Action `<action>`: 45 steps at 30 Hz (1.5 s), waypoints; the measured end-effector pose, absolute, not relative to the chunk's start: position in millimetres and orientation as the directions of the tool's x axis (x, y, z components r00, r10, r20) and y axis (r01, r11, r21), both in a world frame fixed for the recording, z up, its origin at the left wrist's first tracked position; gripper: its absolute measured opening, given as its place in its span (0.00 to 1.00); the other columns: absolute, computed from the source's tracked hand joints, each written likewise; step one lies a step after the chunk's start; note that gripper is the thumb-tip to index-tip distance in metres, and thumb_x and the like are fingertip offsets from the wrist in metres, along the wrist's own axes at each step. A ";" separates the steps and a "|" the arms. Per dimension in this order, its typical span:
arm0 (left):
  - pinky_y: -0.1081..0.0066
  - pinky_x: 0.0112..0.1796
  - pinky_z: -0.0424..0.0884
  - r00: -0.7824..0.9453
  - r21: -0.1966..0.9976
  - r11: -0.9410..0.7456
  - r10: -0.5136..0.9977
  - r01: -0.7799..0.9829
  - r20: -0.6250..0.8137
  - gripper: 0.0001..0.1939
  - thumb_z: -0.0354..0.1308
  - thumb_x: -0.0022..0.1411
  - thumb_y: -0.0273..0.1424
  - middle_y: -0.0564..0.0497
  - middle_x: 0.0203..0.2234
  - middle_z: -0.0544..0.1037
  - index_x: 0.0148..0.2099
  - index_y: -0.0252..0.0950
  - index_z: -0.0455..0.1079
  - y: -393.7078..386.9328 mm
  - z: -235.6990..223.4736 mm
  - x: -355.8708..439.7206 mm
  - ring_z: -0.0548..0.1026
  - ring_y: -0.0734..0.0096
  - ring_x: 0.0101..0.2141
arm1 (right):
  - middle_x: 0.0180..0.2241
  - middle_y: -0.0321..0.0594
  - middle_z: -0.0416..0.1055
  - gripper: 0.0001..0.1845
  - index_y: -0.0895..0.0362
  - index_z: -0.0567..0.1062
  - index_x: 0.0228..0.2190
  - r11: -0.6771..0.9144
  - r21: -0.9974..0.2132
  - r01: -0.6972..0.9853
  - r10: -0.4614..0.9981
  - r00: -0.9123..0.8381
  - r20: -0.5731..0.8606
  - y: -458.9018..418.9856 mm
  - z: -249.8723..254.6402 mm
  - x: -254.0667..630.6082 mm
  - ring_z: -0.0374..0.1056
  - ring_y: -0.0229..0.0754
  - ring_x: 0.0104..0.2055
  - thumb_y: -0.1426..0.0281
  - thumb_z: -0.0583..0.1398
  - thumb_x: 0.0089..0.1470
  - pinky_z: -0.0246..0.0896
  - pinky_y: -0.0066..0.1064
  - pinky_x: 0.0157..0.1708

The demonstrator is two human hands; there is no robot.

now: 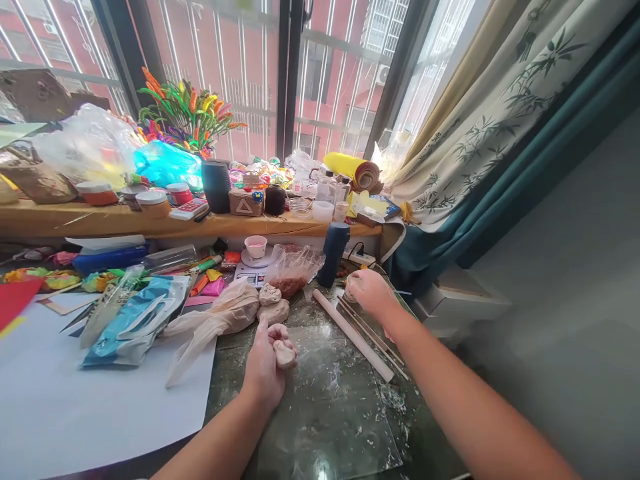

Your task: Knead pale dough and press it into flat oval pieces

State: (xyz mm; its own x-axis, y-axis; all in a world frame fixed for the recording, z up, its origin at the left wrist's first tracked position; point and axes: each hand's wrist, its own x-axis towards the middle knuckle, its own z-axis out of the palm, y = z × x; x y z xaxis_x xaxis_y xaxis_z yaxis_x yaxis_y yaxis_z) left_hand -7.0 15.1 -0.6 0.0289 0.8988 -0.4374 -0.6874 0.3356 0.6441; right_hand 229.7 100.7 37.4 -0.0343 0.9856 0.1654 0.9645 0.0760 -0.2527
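Note:
My left hand (267, 363) rests on the dark green tabletop (325, 413) with its fingers curled round a small lump of pale clay (285, 353). Two more clay lumps (273, 303) lie just beyond it. My right hand (367, 293) reaches further back and right, fingers closed over a small round pale object (350, 288) that I cannot make out. A white rolling stick (353, 333) and thin wooden sticks (373, 337) lie between my two hands.
A large white paper sheet (75, 400) covers the left side, with a blue plastic packet (133, 323) and a beige bag (220, 317) on it. A dark bottle (334, 253), pink cup (255, 245) and cluttered wooden shelf (100, 219) stand behind. A curtain (500, 107) hangs at right.

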 end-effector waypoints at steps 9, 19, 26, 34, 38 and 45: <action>0.61 0.44 0.80 0.156 0.464 0.354 0.898 -0.812 -0.411 0.14 0.50 0.72 0.38 0.37 0.42 0.79 0.47 0.31 0.67 20.3 3.3 -10.4 0.82 0.60 0.38 | 0.54 0.46 0.71 0.17 0.56 0.73 0.52 0.082 -0.004 0.997 0.969 -0.080 -0.233 155.9 37.6 229.6 0.72 0.47 0.50 0.63 0.61 0.65 0.71 0.45 0.49; 0.55 0.47 0.78 0.247 0.377 0.419 0.870 -0.826 -0.427 0.30 0.43 0.72 0.50 0.32 0.53 0.75 0.60 0.29 0.64 20.3 4.9 -13.4 0.81 0.53 0.44 | 0.38 0.51 0.78 0.18 0.60 0.81 0.34 0.111 -0.047 0.993 0.991 -0.114 -0.075 149.1 58.0 232.4 0.75 0.51 0.43 0.62 0.56 0.66 0.69 0.39 0.44; 0.52 0.50 0.76 0.314 0.256 0.411 0.884 -0.875 -0.347 0.34 0.46 0.69 0.55 0.33 0.50 0.77 0.60 0.30 0.65 21.6 -10.2 -15.2 0.80 0.51 0.46 | 0.54 0.47 0.76 0.19 0.55 0.77 0.51 0.653 -0.356 0.669 0.749 -0.498 0.437 22.2 20.5 162.8 0.68 0.48 0.60 0.64 0.52 0.67 0.61 0.41 0.62; 0.55 0.51 0.75 0.261 0.330 0.384 0.895 -0.862 -0.361 0.34 0.45 0.69 0.55 0.35 0.49 0.78 0.57 0.30 0.69 18.0 -13.7 -11.3 0.80 0.54 0.45 | 0.71 0.52 0.46 0.44 0.58 0.49 0.71 0.578 -0.555 0.598 0.815 -0.458 0.355 -55.3 -41.3 96.1 0.45 0.60 0.72 0.56 0.59 0.63 0.50 0.56 0.68; 0.55 0.50 0.76 0.256 0.327 0.366 0.907 -0.871 -0.333 0.36 0.44 0.69 0.56 0.35 0.49 0.77 0.58 0.30 0.69 18.8 -5.3 -13.4 0.80 0.53 0.47 | 0.71 0.51 0.47 0.50 0.56 0.43 0.72 0.653 -0.541 0.530 0.755 -0.511 0.411 -55.6 -40.9 98.1 0.46 0.62 0.72 0.51 0.60 0.60 0.50 0.57 0.68; 0.58 0.49 0.77 0.273 0.348 0.385 0.904 -0.855 -0.330 0.35 0.43 0.69 0.56 0.35 0.52 0.76 0.57 0.30 0.70 13.6 -1.4 -12.0 0.80 0.54 0.47 | 0.71 0.50 0.47 0.49 0.56 0.43 0.71 0.679 -0.533 0.505 0.728 -0.557 0.399 -56.5 -37.5 107.2 0.45 0.60 0.73 0.49 0.58 0.61 0.42 0.58 0.69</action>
